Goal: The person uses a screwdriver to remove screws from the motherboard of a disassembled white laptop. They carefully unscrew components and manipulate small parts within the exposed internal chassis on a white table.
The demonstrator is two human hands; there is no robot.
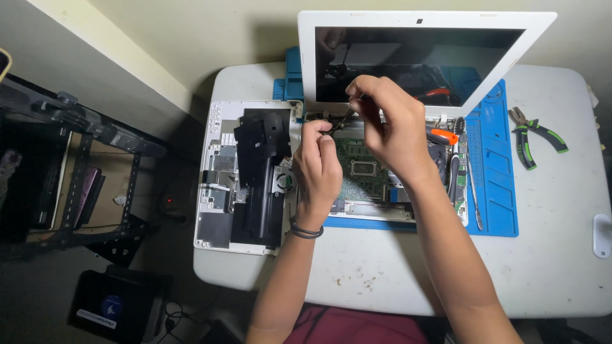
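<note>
Far out at nine o'clock a dark metal rack (76,165) stands beside the white table (561,255), with a black case (118,306) on the floor below it at seven. On the table's left end lies the removed white bottom cover (220,185), inner side up, black panels (261,172) resting on it.

Now the action — the left hand (319,165) sits just right of that cover, fingers curled, tips pinched together over the top left edge of the open laptop base (370,210); what it pinches is too small to make out. A dark band (306,230) rings the wrist. Under and between both hands the green circuit board (357,169) is exposed, dead centre of the table.

At one o'clock from the left hand, the right hand (389,124) is closed around a thin dark tool (346,116), its tip angled down toward the hinge corner, close to the left fingertips. Behind, at twelve, the white-framed screen (421,57) stands tilted back, dark.

Moving right — an orange-handled tool (443,136) lies on the base beside the right wrist, a slim metal pry tool (475,191) on the blue work mat (497,185). Well apart at three o'clock, green-and-black pliers (532,137) rest on bare table.
</note>
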